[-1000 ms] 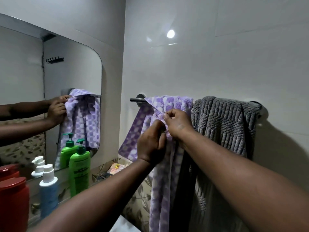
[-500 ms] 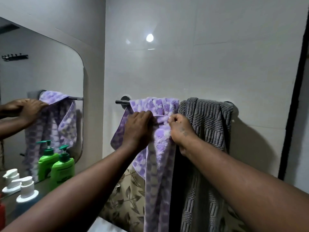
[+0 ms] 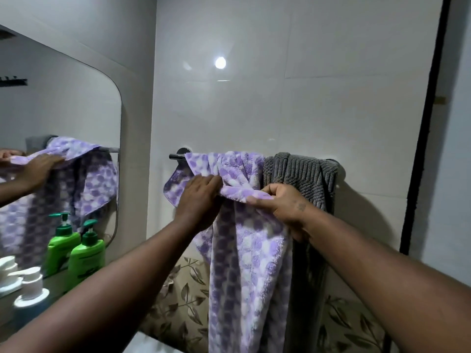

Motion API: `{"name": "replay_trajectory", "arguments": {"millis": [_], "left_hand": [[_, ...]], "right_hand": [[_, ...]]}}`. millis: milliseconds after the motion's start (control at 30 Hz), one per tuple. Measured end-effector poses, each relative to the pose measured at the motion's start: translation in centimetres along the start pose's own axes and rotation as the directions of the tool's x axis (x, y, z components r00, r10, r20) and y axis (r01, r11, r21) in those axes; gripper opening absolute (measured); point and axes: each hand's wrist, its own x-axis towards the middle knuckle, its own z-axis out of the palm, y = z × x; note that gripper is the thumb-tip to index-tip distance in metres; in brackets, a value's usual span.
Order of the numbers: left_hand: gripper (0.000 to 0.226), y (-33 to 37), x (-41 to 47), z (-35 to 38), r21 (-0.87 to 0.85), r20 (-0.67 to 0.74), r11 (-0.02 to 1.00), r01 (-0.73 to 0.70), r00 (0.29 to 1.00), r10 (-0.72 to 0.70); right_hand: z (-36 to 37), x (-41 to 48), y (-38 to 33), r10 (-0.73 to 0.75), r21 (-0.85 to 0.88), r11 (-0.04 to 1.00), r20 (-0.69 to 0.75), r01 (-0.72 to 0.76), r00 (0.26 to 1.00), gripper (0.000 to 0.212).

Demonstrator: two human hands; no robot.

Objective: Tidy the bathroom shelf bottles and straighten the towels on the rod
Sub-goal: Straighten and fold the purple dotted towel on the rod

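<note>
Both hands work at a fold of the purple-and-white checked towel (image 3: 251, 263) just below the rod. The left hand (image 3: 201, 200) lies with fingers stretched together and flat against the cloth, pressing the fold's left end. The right hand (image 3: 283, 205) pinches the fold's right end between thumb and curled fingers, drawing a band of cloth taut between the two hands.

Nearest on the left, a white pump top (image 3: 30, 284) of a bluish bottle sits at the lower edge, with a green pump bottle (image 3: 86, 256) behind it on the shelf below the mirror (image 3: 63, 103), which doubles the bottles, the towel and a hand.

Farther back, the purple towel hangs bunched over the left half of the chrome towel rod (image 3: 177, 156), its long tail falling in front of the leaf-patterned tiles (image 3: 178, 309). Touching it on the right, a grey ribbed towel (image 3: 303, 174) drapes over the rod's other half, against the white tiled wall (image 3: 280, 110).
</note>
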Motion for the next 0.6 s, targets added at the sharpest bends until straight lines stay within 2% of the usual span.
{"name": "replay_trajectory", "arguments": {"millis": [67, 133, 267, 367, 433, 500, 567, 600], "left_hand": [[0.017, 0.7, 0.4, 0.0, -0.105, 0.035, 0.989, 0.101, 0.995, -0.098], [0.021, 1.6, 0.6, 0.1, -0.133, 0.068, 0.978, 0.161, 0.986, -0.153], [0.027, 4.5, -0.1, 0.4, -0.143, 0.141, 0.975, 0.169, 0.979, -0.149], [0.029, 7.3, -0.7, 0.5, -0.199, 0.254, 0.962, 0.189, 0.958, -0.136], [0.022, 9.3, -1.0, 0.5, -0.313, 0.312, 0.932, 0.183, 0.947, -0.081], [0.032, 10.8, -1.3, 0.0, -0.436, 0.341, 0.872, 0.224, 0.938, -0.07], [0.035, 11.3, -1.3, -0.4, -0.504, 0.334, 0.827, 0.25, 0.939, -0.08], [0.029, 11.3, -1.3, -0.4, -0.528, 0.308, 0.812, 0.25, 0.947, -0.092]], "right_hand": [[-0.5, 0.0, 0.1, -0.024, -0.053, 0.998, -0.032, 0.022, 0.999, 0.026], [-0.7, 0.1, 0.3, -0.07, -0.057, 0.996, -0.144, 0.062, 0.987, 0.023], [-1.3, 0.7, 0.6, -0.216, -0.141, 0.975, -0.4, 0.173, 0.891, 0.023], [-1.5, 0.7, 0.5, -0.246, -0.133, 0.969, -0.462, 0.207, 0.852, 0.022], [-1.5, 0.6, 0.5, -0.251, -0.097, 0.968, -0.369, 0.232, 0.895, 0.015], [-1.8, 0.0, 0.6, -0.257, -0.018, 0.966, -0.155, 0.258, 0.954, 0.025], [-2.7, -0.3, 1.0, -0.264, -0.005, 0.964, 0.03, 0.264, 0.964, 0.033], [-3.3, -0.4, 1.3, -0.265, -0.029, 0.963, 0.07, 0.268, 0.962, 0.031]]}}
